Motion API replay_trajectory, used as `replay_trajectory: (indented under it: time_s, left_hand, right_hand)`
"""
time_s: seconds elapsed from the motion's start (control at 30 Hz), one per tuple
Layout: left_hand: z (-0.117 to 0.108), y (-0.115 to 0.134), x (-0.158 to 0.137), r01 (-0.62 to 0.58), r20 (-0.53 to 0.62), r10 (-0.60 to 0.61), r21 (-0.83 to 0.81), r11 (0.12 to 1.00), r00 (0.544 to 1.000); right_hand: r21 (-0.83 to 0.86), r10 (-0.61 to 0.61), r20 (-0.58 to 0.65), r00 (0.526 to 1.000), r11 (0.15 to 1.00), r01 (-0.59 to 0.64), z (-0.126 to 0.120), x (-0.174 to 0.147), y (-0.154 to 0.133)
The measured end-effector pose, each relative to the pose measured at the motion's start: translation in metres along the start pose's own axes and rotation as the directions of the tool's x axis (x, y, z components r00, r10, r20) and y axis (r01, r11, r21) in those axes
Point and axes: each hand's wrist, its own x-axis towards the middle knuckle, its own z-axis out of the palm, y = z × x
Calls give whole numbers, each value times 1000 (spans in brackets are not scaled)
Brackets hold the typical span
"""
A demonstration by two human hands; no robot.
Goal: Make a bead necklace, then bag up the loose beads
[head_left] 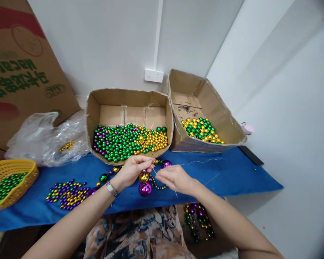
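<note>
My left hand [136, 169], with a watch on the wrist, pinches a thin white string [154, 171] just in front of the middle box. My right hand [175, 178] is closed on the same string, close beside it to the right, and a short end sticks out below. Under the hands hangs a bead garland: a gold ball [144, 176] above a larger purple ball [145, 189]. More of its beads run left past a green ball [103, 178] and right to another purple ball [166, 164]. My fingers partly hide the garland.
A cardboard box [129, 94] holds green, gold and purple beads; a second box [218, 104] stands right. Small beads [70, 194] lie on the blue cloth [248, 176]. At left are a yellow basket [29, 166] and plastic bags [43, 133]. Below sits a box of garlands [198, 219].
</note>
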Motion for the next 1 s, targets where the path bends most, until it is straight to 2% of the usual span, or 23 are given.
replay_trajectory:
  time_s: [0.07,0.13,0.2,0.33,0.43,0.53,0.6,0.67,0.77,0.83,0.93,1.0]
  left_hand:
    - [0,2,-3,-17,14,17,12,1000,1000]
    - [0,5,-6,-8,46,8,21,1000,999]
    - [1,5,-9,36,98,-39,26,999,994]
    - [1,-2,-9,131,180,-143,75,989,973]
    - [4,-7,-4,136,232,-170,156,978,958]
    - [9,-7,1,45,277,-116,250,967,954]
    - [11,-4,3,-43,318,-86,379,925,944]
    - [11,0,1,-114,375,-97,503,857,922]
    - [8,5,-4,-128,428,-110,489,863,897]
    - [4,7,-8,-112,406,-88,445,889,910]
    - [-2,11,-11,-200,302,66,438,877,951]
    - [-4,16,-11,-282,243,190,442,851,951]
  right_hand:
    - [184,91,59,994,978,-100,0,0,5]
    - [249,168,60,984,952,-178,-3,4,14]
    - [192,149,-4,989,971,-145,-10,15,23]
    - [23,7,-93,996,1000,-5,-40,54,26]
    - [-188,-6,2,1000,982,6,-54,95,5]
    - [-306,-38,145,989,949,82,-42,135,-30]
    - [-202,-114,228,967,966,162,-25,154,-50]
    - [-45,-159,279,947,983,179,-11,163,-59]
    - [46,-136,287,948,991,128,-10,156,-45]
    - [131,-102,303,948,989,64,-17,139,-22]
    - [359,-40,256,966,932,-56,-21,101,10]
    - [459,9,164,986,885,-85,-15,73,21]
